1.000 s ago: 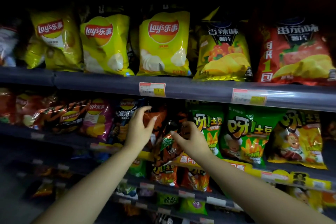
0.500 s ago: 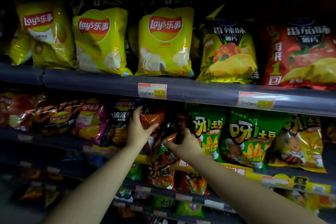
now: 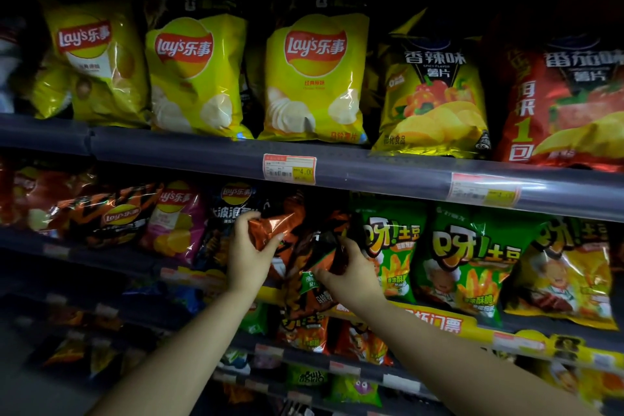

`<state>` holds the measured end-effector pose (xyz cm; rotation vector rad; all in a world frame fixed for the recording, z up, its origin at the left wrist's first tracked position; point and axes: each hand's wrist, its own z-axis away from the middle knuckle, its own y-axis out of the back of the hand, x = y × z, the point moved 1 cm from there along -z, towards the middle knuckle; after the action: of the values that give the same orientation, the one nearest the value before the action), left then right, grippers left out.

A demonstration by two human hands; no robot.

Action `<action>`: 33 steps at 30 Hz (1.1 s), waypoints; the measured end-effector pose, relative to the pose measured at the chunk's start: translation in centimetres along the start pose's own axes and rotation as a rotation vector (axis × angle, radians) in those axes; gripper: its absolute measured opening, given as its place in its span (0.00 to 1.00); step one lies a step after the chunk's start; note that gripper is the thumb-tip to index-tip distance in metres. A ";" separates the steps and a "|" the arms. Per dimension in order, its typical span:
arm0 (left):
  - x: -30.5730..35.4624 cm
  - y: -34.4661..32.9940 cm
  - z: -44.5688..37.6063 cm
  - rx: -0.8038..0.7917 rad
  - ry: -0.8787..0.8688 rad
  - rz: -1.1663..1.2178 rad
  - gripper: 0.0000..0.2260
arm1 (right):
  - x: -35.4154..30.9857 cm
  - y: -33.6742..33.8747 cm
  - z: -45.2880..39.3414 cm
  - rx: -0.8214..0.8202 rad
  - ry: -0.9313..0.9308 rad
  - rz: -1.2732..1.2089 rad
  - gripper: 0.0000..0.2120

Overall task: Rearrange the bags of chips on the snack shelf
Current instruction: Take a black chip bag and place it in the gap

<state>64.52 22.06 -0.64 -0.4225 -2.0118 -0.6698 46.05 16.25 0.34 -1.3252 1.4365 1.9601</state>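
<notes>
Now the left hand point(image 3: 248, 255) is pinching a crinkled orange foil chip bag point(image 3: 275, 223), and the right hand point(image 3: 351, 275) is gripping a dark orange-and-black chip bag point(image 3: 315, 250) with curled fingers.

1 head cam, close, faces snack shelf point(image 3: 371, 172) fwd.

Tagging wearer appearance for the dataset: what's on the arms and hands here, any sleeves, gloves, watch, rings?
Both forearms are bare up to the bottom edge of the picture, with no sleeve in view. The left hand and right hand wear no gloves. No watch, bracelet or ring shows on the sides that face the camera. The lighting is dim, so small marks could go unseen.
</notes>
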 end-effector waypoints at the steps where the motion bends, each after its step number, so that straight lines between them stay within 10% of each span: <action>1: 0.0 0.4 0.1 0.024 0.013 0.022 0.23 | 0.2 -0.2 0.1 0.009 0.010 -0.017 0.38; 22: 0.3 2.7 2.9 0.150 0.090 0.135 0.21 | 1.4 1.9 0.2 -0.038 0.160 -0.148 0.34; 33: 0.9 4.5 3.6 0.163 0.078 0.173 0.21 | 1.9 3.5 -1.8 -0.215 0.198 -0.126 0.48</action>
<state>64.03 27.83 -0.07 -0.4604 -1.9137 -0.4063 43.34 12.77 0.53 -1.7026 1.2162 1.9908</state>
